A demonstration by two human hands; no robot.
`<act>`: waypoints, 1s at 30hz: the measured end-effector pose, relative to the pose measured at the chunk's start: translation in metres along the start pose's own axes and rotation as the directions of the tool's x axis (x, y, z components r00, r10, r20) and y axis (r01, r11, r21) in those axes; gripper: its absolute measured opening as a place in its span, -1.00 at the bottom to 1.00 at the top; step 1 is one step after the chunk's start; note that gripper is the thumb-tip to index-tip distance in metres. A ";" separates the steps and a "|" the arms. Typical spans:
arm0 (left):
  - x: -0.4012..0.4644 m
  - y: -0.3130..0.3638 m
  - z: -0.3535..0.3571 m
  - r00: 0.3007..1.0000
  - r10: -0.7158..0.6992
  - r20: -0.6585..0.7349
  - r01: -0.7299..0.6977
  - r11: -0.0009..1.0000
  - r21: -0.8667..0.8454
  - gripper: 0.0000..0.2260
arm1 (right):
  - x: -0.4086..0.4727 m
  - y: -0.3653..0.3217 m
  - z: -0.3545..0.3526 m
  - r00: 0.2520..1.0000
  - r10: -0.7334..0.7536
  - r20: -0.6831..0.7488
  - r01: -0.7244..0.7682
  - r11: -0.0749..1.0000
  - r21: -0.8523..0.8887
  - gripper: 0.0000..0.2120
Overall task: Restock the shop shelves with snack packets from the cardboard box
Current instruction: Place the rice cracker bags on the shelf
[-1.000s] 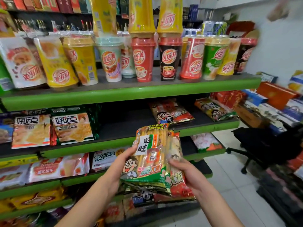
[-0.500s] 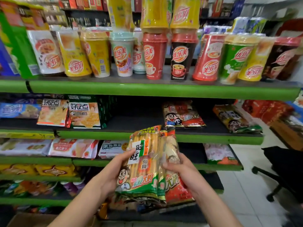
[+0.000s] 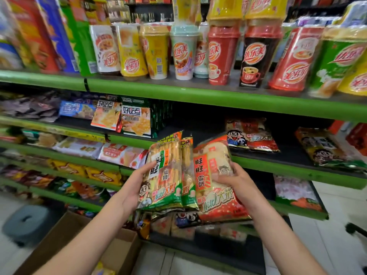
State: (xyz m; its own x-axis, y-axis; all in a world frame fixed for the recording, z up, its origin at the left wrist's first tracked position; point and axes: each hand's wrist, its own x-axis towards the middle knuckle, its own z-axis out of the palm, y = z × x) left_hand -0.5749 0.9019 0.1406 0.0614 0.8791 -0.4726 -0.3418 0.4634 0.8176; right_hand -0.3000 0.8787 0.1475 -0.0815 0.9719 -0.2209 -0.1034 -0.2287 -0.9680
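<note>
Shop: green shelves of snacks

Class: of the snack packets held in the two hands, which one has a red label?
The red packet, in the right hand. The packets in the left hand have green labels.

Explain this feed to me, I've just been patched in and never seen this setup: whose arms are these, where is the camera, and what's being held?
There is no machine here. The single view comes from a wide-angle camera worn on a person's head, looking forward and down, so the two bare arms are that person's own. The left hand grips a green snack packet, with at least one more green packet tucked behind it. The right hand grips a red snack packet, fanned out to the right. In front are green-edged shelves: drink cups on top, flat snack packets below, including a red one lying on the second shelf. An open cardboard box sits on the floor at lower left.
</note>
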 end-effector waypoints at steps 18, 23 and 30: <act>0.018 0.090 -0.079 0.975 0.216 -0.046 -0.216 0.976 0.003 -0.80 | 0.058 -0.027 0.028 0.999 0.048 0.008 -0.048 0.949 0.312 -0.66; 0.024 0.104 -0.094 0.959 0.277 -0.063 -0.273 0.960 0.064 -0.78 | 0.088 -0.044 0.026 0.989 0.099 -0.114 -0.067 0.965 0.253 -0.68; 0.035 0.116 -0.102 0.948 0.300 -0.103 -0.289 0.951 0.112 -0.89 | 0.155 -0.073 0.041 0.977 0.121 -0.178 -0.087 0.979 0.185 -0.90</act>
State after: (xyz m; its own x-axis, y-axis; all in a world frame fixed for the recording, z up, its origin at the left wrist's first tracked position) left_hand -0.7080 0.9753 0.1858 -0.1412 0.9613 -0.2368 -0.2374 0.1993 0.9508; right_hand -0.3459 1.0435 0.1888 0.0842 0.9315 -0.3538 -0.2779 -0.3190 -0.9061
